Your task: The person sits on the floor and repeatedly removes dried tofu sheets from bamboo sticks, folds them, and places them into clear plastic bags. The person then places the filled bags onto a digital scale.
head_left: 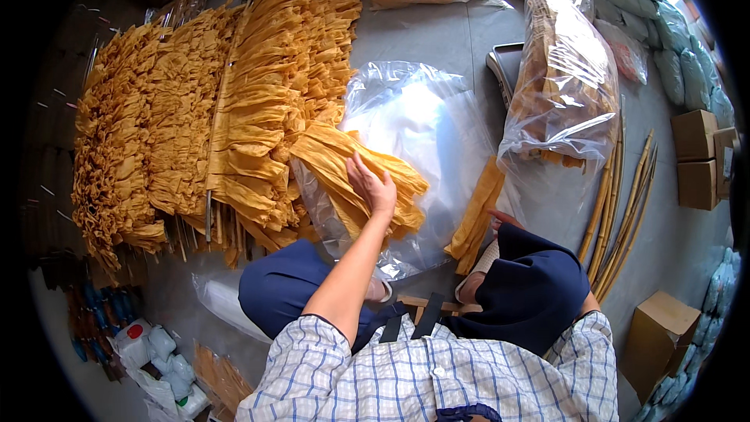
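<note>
My left hand (pixel 371 185) rests flat, fingers extended, on a fanned bundle of yellow-orange dried sheets (pixel 334 158) lying over a clear plastic bag (pixel 410 123) on the floor. Low at the right, my right hand (pixel 505 219) is partly hidden behind my knee; its fingertips are beside the lower part of a narrow folded yellow strip (pixel 481 211), and whether it grips the strip is unclear. Large rows of the same ruffled yellow sheets (pixel 252 123) hang over poles at the left.
A filled clear bag (pixel 562 76) leans on a dark tray-like device (pixel 505 64) at the right. Bamboo poles (pixel 606 205) lie beyond it, near cardboard boxes (pixel 694 158). Stacked pale green sacks (pixel 674 29) line the far right. White packages (pixel 167 357) sit at the lower left.
</note>
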Tool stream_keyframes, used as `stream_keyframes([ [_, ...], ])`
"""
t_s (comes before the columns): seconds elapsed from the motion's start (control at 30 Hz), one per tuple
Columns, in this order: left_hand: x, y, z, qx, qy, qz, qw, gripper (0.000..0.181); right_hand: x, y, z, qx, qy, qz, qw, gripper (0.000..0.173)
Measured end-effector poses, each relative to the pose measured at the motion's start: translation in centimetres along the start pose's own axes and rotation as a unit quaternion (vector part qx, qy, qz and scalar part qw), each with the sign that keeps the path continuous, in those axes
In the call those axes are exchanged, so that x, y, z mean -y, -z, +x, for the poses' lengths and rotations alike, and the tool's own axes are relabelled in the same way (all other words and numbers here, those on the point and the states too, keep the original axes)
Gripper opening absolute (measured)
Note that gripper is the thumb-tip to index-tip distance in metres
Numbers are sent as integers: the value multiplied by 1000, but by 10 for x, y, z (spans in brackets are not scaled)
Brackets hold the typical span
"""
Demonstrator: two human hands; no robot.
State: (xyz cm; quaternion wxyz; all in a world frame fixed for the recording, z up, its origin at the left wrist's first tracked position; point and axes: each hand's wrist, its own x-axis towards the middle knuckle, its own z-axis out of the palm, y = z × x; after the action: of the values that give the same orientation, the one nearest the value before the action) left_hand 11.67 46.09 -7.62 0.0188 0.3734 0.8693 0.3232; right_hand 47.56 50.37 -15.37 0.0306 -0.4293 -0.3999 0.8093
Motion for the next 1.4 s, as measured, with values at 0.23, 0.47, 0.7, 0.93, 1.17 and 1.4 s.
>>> stream_keyframes([
  [0.23, 101, 9, 95, 74, 488, -60, 867, 131, 1, -9, 18, 23, -23, -26, 999, 48],
  [0.47, 149, -9, 99, 136, 502, -277, 808, 95, 1, -7, 20, 30, -48, -43, 997, 47],
  [0.7, 129, -12, 76, 119, 566, -382, 720, 63, 16, -16, 17, -7, 29, -64, 997, 41],
  [0.93, 110, 1, 51, 133, 482, -496, 710, 57, 81, -15, 5, 44, 148, -163, 975, 26],
  [1.17, 45, 36, 41, 181, 332, -619, 689, 50, 231, -70, -68, 47, 297, -394, 868, 27],
  [1.4, -41, 105, 22, 224, 162, -674, 686, 53, 286, -172, -159, -47, 400, -554, 728, 34],
])
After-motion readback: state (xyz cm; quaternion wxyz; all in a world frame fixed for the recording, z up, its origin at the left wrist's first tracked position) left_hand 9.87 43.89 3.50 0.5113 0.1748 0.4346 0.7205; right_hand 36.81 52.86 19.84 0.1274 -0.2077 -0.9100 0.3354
